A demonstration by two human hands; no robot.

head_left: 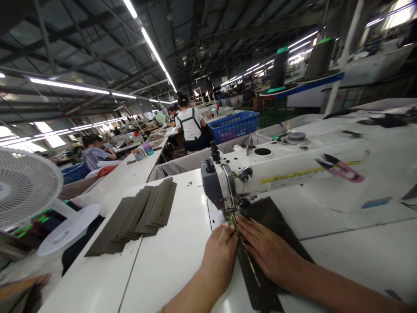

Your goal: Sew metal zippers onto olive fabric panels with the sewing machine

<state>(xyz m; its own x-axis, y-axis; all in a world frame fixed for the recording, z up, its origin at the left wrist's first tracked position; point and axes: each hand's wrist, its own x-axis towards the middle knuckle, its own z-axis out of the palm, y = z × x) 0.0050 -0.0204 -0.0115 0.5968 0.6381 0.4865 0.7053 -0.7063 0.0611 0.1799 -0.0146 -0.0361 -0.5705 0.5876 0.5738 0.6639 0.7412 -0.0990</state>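
Observation:
A dark olive fabric piece (257,289) lies on the white sewing table, running under the presser foot of a sewing machine (230,182). Along it goes a narrow strip with gold teeth that looks like a zipper (251,265). My left hand (220,256) is at the strip's left side, its fingers bent and pressed together on the fabric edge just before the needle. Flat on the fabric to the right of the strip rests my right hand (270,248), fingers stretched toward the presser foot. Part of the fabric is hidden beneath my right hand and forearm.
Left of the machine lies a fanned stack of dark fabric pieces (140,213). A white fan (26,187) stands at far left. Pink-handled thread snips (345,169) lie on the machine arm. Thread cones (279,69) stand behind; people work beyond, near a blue crate (234,126).

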